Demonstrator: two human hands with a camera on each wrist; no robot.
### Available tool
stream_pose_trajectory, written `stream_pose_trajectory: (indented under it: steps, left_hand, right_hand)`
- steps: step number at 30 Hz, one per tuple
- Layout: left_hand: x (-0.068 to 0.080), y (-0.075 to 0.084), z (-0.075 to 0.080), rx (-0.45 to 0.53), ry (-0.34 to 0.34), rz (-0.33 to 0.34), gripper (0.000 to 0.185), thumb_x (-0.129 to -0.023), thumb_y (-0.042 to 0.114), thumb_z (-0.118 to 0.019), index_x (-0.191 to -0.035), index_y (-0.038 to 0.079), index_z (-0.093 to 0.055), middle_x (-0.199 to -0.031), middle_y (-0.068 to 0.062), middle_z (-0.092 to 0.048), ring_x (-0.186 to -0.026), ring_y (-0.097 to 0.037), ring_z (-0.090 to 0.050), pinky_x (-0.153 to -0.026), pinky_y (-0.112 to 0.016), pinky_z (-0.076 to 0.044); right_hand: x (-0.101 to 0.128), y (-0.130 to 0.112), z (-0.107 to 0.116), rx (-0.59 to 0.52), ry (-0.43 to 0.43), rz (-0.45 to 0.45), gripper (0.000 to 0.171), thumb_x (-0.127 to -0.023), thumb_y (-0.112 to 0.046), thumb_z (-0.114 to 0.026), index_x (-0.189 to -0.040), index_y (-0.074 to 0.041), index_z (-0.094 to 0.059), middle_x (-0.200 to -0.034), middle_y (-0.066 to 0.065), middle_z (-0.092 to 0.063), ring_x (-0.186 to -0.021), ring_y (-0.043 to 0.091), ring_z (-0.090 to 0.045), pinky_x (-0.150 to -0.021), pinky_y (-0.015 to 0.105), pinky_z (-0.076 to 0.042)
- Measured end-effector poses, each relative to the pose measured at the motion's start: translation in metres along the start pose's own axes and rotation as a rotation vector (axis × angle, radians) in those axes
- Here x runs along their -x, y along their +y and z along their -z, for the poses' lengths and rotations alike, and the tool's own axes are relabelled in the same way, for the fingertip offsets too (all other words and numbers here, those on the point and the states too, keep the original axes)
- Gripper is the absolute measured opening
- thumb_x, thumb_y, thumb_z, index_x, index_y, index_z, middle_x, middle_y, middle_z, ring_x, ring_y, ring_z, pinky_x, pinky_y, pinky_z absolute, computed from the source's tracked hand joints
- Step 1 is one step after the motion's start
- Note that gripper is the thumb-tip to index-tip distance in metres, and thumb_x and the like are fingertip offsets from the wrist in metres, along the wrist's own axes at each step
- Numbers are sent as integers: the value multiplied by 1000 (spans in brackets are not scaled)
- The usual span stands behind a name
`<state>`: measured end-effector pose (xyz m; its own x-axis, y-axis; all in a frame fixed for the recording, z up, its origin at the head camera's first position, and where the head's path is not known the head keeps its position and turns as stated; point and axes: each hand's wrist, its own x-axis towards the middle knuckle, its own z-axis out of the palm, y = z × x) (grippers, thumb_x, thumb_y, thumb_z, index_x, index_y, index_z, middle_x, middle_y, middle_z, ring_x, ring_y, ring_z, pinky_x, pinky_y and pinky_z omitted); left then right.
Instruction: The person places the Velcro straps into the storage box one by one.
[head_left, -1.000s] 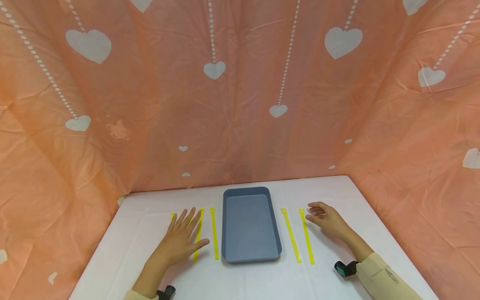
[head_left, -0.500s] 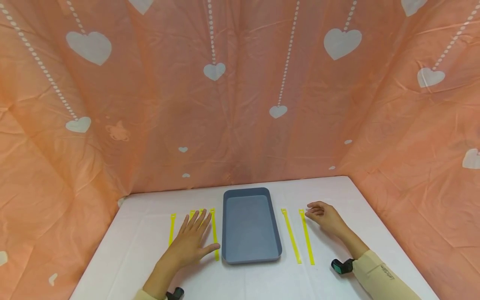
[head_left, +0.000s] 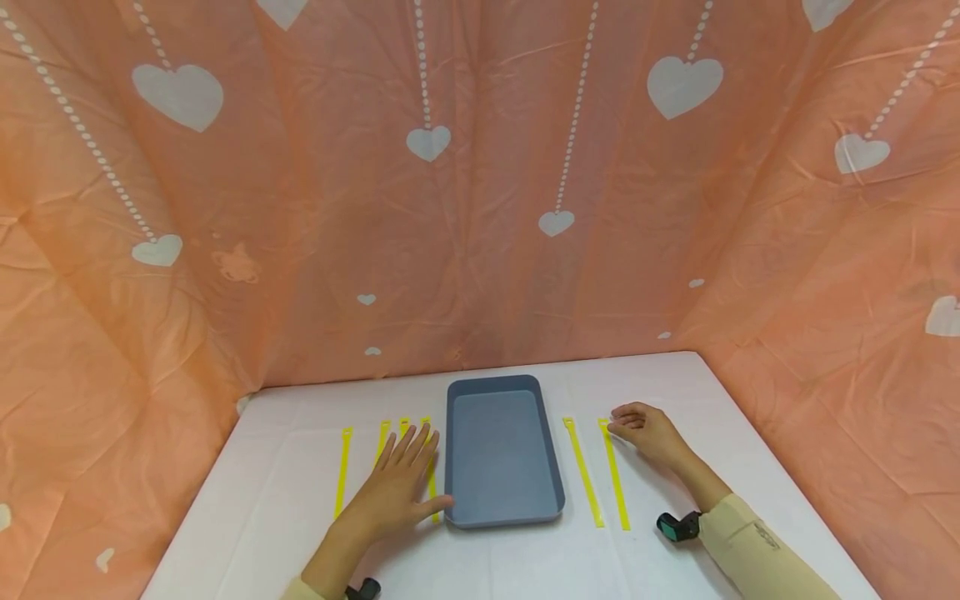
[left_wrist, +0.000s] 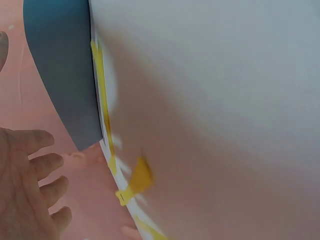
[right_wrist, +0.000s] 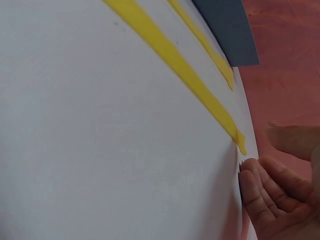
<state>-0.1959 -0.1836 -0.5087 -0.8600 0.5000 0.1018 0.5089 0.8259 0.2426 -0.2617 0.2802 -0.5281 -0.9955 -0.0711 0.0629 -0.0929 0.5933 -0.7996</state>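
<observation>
The left hand (head_left: 397,487) was laid flat, fingers spread and gripping nothing, over the yellow strips (head_left: 429,467) just left of the blue tray (head_left: 501,450), their long axes running parallel to the tray's long side. The right hand (head_left: 645,432) was loosely curled and empty, fingertips at the far end of the outer yellow strip (head_left: 613,475) right of the tray, on the white surface (head_left: 510,558).

Plenty of bare table (head_left: 495,567) along the front edge and near the back corners, so hands can slide there freely. The gray tray (head_left: 502,450) sits dead center, walled rim and all. Yellow strips (head_left: 592,475) lie flat on both sides, nothing tall. The peach curtain (head_left: 825,292) closes off back and sides.
</observation>
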Motion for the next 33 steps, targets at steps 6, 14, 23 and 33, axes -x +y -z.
stream_pose_trajectory:
  steps: [6,14,23,33]
  left_hand:
    - [-3,6,-2,-14,-9,-13,106,-96,73,-63,-166,-1,-34,-174,-23,-28,-162,-45,-21,-130,-66,-15]
    - [-3,11,-9,27,-14,-19,108,-95,74,-65,-166,-1,-33,-174,-22,-27,-163,-44,-19,-131,-64,-13]
    - [-6,21,-15,90,-84,-12,115,-93,78,-63,-168,-2,-28,-177,-23,-19,-164,-42,-15,-132,-61,-13]
    - [-8,28,-19,104,-84,-1,119,-92,77,-67,-168,-4,-24,-177,-24,-16,-164,-41,-14,-133,-58,-14]
  right_hand:
    - [-3,1,-1,-6,-8,-17,34,-97,-14,-82,-119,9,-70,-105,16,-75,-92,21,-69,-74,22,-55]
    - [-5,-1,-1,-6,-10,-49,30,-97,-11,-81,-117,8,-71,-101,12,-74,-89,18,-66,-71,22,-54]
    - [-7,0,-6,-10,27,-63,28,-96,-11,-82,-115,8,-72,-96,10,-72,-85,17,-61,-67,22,-51]
    - [-9,6,-13,-45,69,-47,26,-96,-10,-82,-113,8,-73,-92,7,-69,-81,16,-58,-67,22,-48]
